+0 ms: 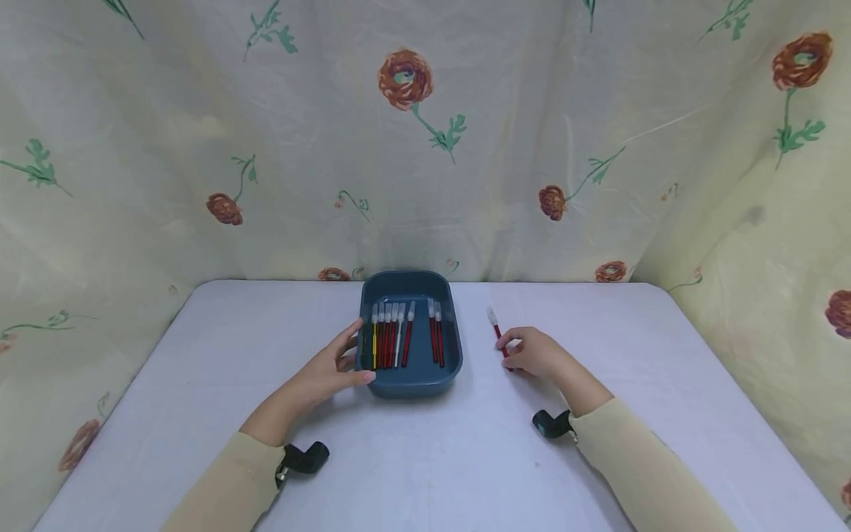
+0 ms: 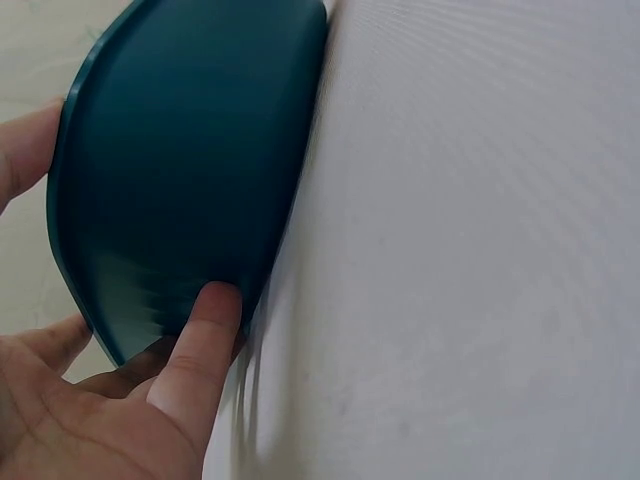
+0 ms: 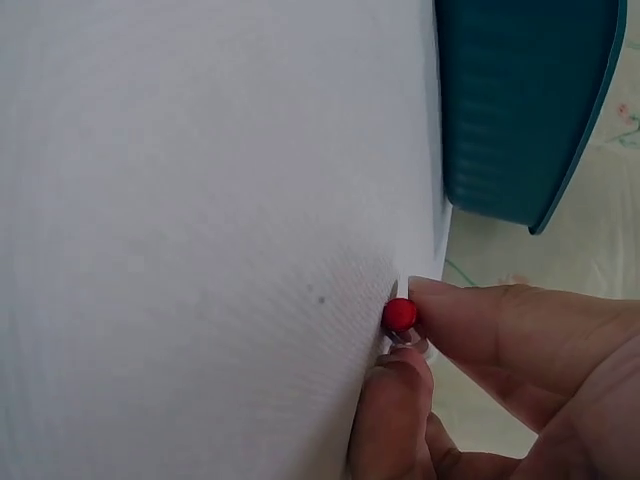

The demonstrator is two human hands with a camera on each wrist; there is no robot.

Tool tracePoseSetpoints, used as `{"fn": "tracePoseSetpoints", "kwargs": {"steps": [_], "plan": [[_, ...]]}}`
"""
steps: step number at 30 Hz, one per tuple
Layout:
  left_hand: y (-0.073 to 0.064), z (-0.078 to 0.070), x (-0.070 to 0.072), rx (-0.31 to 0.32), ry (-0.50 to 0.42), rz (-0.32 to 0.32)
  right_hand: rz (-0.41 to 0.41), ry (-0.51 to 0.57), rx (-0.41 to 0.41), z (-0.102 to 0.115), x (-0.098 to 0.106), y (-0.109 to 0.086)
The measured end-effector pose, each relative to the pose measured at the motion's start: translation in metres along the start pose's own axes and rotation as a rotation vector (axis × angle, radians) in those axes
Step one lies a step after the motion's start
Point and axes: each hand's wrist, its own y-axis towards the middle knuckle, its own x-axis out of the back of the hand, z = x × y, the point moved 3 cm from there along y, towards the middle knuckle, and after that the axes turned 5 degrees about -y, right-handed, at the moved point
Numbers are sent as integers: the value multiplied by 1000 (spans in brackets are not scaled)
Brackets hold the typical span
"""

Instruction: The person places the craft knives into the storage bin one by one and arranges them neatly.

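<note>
Between thumb and fingers, my right hand pinches a slim red pen with a translucent whitish cap, at the tabletop right of the blue tray. In the right wrist view the round red end of the pen faces the camera. My left hand holds the tray's left side, its thumb by the front left corner and a fingertip up at the rim. Seen from the left wrist, its fingers lie against the outer wall. Inside the tray, several capped red pens stand side by side with a yellow pen and a white pen.
Two more red pens lie apart at the tray's right side. A white cloth covers the table. Flower-printed curtains hang behind it and along both sides. Black wrist cameras are strapped at the sleeves.
</note>
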Motion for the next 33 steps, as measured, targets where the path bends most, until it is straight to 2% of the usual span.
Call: {"fn": "tracePoseSetpoints", "kwargs": {"steps": [5,15,26,33], "plan": [[1,1,1,0,8,1,-41,-60,2,3,2,-1],[4,-1,1,1,-18,5,-42,-80,-34,4,3,-4],[3,1,2,1,11,6,-30,-3,-63,2,1,-7],[1,1,0,18,0,-10,-6,73,-34,-2,1,-10]]}}
